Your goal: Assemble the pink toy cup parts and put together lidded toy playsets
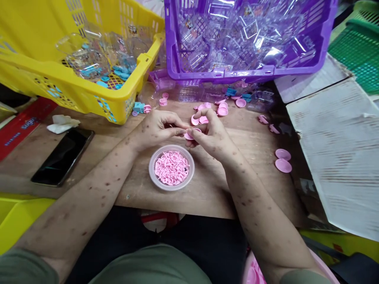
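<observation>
**Forearms over the lap, both hands pinched on a pink disc**

Forearms reached from the near edge over a dark lap to the table [207, 189]. Just beyond its near edge stood a bowl [152, 172] full of small pink parts, directly below the hands. A phone [62, 156] lay to the left, with a tissue [62, 123] farther off. A yellow crate [89, 100] stood far left and a purple crate [237, 73] far centre, both holding clear shells. Two pink plates [283, 159] lay to the right, well apart from the hands. Nothing blocked the view.

The left hand [158, 128] and right hand [213, 136] met above the bowl's far rim, fingers narrowed onto one disc [188, 136]. It showed as a shallow oval, long axis running left to right. It was plain glossy pink, mostly hidden by fingertips. Pink cups [199, 120] sat just beyond the right fingers; whether those were held I could not tell.
</observation>
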Demonstrator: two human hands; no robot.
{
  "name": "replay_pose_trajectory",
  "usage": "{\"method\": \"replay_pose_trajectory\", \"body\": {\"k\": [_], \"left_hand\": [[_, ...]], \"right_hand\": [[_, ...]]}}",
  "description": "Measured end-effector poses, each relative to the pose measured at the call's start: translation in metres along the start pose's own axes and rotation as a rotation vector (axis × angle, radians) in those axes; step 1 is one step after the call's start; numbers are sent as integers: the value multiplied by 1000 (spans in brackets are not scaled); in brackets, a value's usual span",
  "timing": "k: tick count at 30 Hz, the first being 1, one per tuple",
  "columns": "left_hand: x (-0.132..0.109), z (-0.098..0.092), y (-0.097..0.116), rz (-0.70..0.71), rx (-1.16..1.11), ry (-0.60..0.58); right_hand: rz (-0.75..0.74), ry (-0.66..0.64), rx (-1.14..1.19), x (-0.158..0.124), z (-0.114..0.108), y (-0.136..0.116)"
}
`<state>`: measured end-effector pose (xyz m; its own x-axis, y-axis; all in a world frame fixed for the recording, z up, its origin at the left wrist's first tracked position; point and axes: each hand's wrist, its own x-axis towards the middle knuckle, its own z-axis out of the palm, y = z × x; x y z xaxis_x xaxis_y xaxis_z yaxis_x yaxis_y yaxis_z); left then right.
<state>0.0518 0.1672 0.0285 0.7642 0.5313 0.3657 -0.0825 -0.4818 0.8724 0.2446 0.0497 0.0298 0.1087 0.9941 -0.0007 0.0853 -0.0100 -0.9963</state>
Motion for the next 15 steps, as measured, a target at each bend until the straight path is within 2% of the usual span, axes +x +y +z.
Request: {"method": "replay_pose_trajectory", "body": {"k": [5,8,10,13,15], "left_hand": [[1,3,-7,-25,-21,-20],[3,2,-3,-38,15,-43],[3,-4,1,-34,82,-24],[3,-18,-2,-38,227,25],[2,-28,-8,-82,331,-29]], "right_hand": [[0,2,-24,1,6,1],[49,15,-66,7,-2,3],[35,131,-167,12,-18,4],[-62,431,-507,19,-47,9],[-68,517,-729,23,-62,15]]}}
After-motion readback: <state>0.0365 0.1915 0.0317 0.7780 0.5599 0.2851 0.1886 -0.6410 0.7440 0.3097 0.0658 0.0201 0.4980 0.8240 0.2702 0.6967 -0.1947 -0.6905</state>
